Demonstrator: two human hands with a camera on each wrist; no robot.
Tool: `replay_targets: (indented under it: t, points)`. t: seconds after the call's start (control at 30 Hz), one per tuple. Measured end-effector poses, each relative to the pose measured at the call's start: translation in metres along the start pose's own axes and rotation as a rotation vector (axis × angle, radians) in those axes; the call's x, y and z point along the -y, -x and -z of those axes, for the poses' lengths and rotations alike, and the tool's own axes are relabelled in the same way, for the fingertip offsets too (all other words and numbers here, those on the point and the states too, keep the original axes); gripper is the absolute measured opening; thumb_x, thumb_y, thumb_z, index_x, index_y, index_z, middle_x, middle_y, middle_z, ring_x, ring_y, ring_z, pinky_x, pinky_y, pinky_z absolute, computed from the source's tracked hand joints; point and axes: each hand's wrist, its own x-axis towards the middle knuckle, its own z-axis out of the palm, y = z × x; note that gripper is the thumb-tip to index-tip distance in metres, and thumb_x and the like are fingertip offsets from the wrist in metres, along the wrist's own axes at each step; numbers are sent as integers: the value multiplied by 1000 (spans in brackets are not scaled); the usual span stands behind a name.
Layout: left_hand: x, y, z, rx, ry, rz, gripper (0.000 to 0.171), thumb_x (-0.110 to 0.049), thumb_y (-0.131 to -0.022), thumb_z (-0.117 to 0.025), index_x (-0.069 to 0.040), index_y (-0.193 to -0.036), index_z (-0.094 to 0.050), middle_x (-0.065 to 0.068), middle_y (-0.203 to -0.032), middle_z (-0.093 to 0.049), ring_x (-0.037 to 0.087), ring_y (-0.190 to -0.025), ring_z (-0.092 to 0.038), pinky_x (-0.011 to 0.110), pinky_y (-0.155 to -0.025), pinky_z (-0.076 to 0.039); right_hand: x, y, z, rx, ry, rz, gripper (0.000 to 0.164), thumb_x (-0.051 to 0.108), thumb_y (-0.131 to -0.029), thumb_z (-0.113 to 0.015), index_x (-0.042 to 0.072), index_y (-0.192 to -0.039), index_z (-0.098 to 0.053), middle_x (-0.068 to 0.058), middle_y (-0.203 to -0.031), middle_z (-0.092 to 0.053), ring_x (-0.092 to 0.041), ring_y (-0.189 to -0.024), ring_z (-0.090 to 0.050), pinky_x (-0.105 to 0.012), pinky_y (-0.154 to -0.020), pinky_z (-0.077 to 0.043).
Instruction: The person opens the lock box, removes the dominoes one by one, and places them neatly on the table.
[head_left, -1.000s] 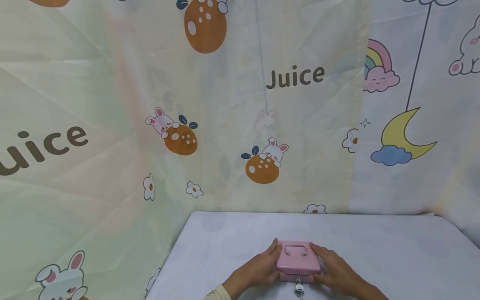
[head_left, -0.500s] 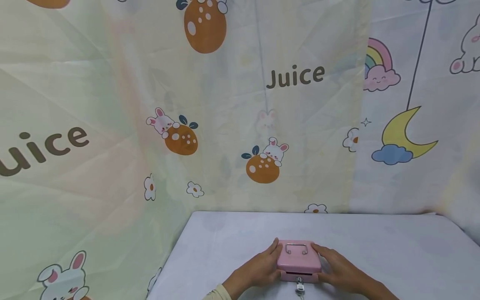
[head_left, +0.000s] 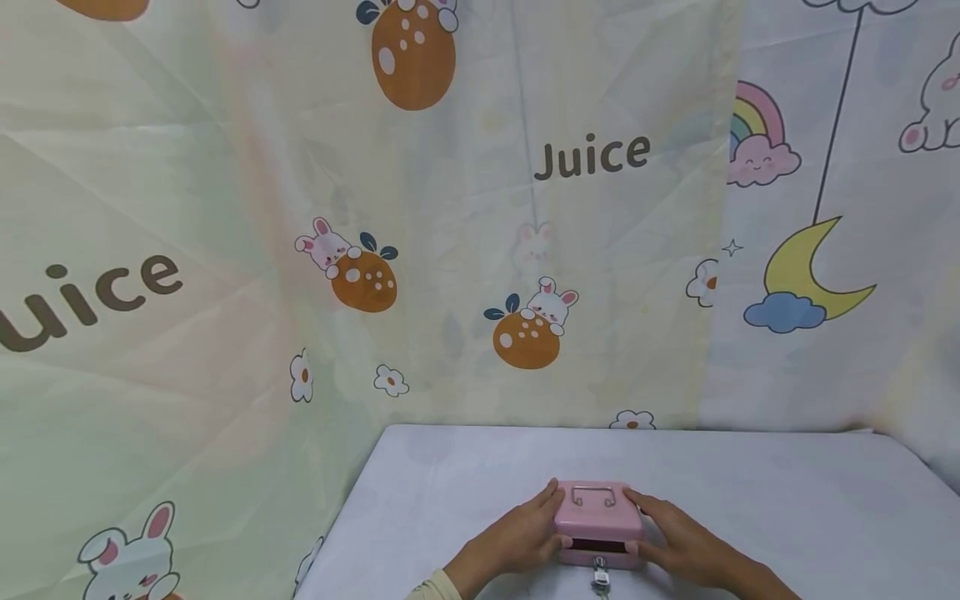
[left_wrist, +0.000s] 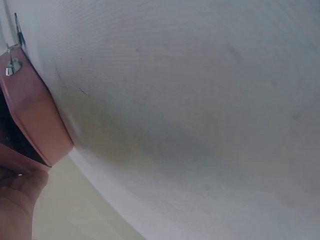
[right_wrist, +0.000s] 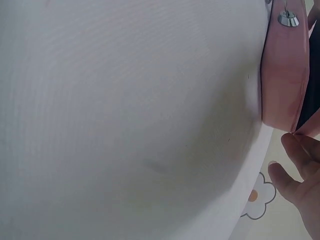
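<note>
A small pink cash box [head_left: 596, 523] with a wire handle [head_left: 593, 497] on its lid sits on the white table. Its lid is lifted partway at the front, showing a dark gap [head_left: 597, 546]. Keys [head_left: 601, 579] hang from the front lock, whose silver barrel [right_wrist: 288, 19] shows in the right wrist view. My left hand [head_left: 517, 533] holds the lid's left side, thumb at the front corner. On the other side, my right hand [head_left: 684, 540] grips the lid the same way, its fingers [right_wrist: 300, 155] by the lid's edge. The inside of the box is too dark to make out.
The white-covered table [head_left: 465, 467] spreads around the box, its back edge against a hanging curtain [head_left: 450, 208] printed with rabbits, oranges and flowers. A second curtain stretch with a moon [head_left: 806, 267] hangs at the right.
The lid has risen at the front: a second ago it was down, then a thin slit appeared, and now the gap is wider. Both hands stay at the box's sides.
</note>
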Motion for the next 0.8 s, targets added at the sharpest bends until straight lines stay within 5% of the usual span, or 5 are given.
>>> replay_targets:
  t: [0.8]
  points:
    - [1,-1,0,-115,69,33,68,-51,-105,-35,-4,-153,-34,16,-157,-41,23,-143,-44,37,-113,-40,-1,-12,8,22,-77,19,75,51,-98,-58,-3,-148,-41,-21,-141,-56,-40,-125,-57,-62,-97,-46]
